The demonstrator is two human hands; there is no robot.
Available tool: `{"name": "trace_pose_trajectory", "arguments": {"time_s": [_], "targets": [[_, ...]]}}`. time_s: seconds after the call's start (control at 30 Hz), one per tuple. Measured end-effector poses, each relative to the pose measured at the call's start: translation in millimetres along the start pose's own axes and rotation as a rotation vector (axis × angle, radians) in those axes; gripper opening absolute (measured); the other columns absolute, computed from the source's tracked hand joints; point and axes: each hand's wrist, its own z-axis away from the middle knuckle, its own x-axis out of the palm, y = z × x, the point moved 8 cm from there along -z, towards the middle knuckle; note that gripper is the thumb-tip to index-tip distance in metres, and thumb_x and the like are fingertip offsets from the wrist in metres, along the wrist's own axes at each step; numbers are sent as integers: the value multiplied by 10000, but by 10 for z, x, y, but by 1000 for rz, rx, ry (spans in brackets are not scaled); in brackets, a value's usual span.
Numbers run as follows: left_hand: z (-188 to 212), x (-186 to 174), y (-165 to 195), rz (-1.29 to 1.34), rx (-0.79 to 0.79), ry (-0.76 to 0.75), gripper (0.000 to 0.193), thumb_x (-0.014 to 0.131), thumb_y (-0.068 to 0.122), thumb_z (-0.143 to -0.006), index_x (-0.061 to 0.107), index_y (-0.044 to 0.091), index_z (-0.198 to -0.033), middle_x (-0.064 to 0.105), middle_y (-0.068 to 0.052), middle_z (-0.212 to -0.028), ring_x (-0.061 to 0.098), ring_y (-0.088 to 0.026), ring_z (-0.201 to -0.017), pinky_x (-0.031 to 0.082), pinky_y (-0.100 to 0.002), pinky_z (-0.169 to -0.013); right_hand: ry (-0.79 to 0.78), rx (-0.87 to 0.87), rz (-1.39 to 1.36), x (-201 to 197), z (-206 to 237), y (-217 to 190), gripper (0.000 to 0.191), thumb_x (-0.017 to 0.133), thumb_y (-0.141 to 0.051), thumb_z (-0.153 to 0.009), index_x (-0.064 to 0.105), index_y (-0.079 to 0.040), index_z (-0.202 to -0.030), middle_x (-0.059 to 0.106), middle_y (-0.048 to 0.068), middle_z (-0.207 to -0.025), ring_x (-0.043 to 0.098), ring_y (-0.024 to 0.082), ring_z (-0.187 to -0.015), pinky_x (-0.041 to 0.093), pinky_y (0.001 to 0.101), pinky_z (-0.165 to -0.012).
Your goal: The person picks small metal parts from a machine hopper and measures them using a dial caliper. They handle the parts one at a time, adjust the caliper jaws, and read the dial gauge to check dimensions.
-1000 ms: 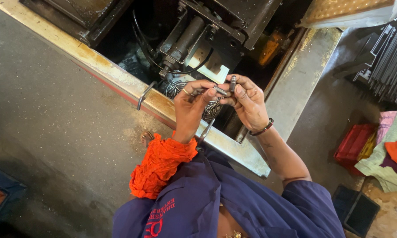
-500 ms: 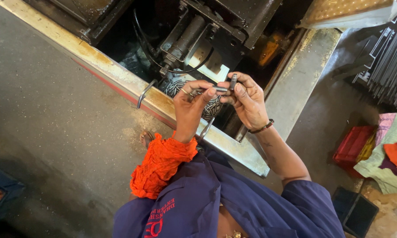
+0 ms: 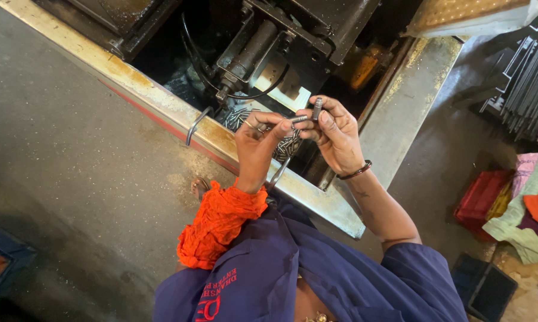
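My left hand point(image 3: 258, 146) and my right hand point(image 3: 333, 134) meet above the machine's rim. Between the fingertips of both hands is a short grey metal pin point(image 3: 301, 118), held level. A second small metal pin point(image 3: 317, 108) stands upright in my right hand's fingers. An orange cloth point(image 3: 218, 223) is wrapped around my left forearm. A dark bangle point(image 3: 357, 172) circles my right wrist. Below the hands, a pile of several small metal parts point(image 3: 239, 116) lies inside the machine.
The dark machine point(image 3: 281, 42) sits behind a worn yellow metal rim point(image 3: 161, 101) with a metal handle point(image 3: 196, 123). Grey concrete floor point(image 3: 72, 167) spreads left. A red crate point(image 3: 481, 197) and folded cloths point(image 3: 528, 209) are at the right, dark metal bars point(image 3: 531, 83) above them.
Both hands stay together over the rim with little movement. The fingers have shifted slightly on the pins.
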Motion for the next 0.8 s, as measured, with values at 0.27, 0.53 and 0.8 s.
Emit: {"name": "trace_pose_trajectory", "arguments": {"time_s": [0.27, 0.53, 0.8], "targets": [[8, 18, -30, 22, -52, 8, 199, 757, 70, -953, 638, -12, -1091, 695, -85, -974, 685, -118, -860, 599, -256, -798, 24, 8, 7, 3, -31, 14, 376, 585, -143, -1099, 500, 16, -1429, 690, 207, -1261, 729, 241, -1093, 610, 320, -921], [192, 73, -141, -13, -88, -54, 224, 707, 64, -1016, 648, -66, -1188, 710, -108, -1054, 682, -125, -911, 578, -252, -834, 44, 0, -14, -86, 101, 76, 393, 613, -95, -1083, 505, 9, -1447, 705, 180, -1227, 732, 230, -1071, 609, 332, -932], [215, 79, -123, 12, -73, -66, 275, 707, 71, -1000, 633, -70, -1223, 714, -115, -1094, 690, -127, -945, 591, -251, -841, 26, 0, 12, -34, 135, 73, 369, 613, -77, -1074, 491, -12, -1416, 698, 195, -1238, 729, 233, -1093, 604, 331, -951]]}}
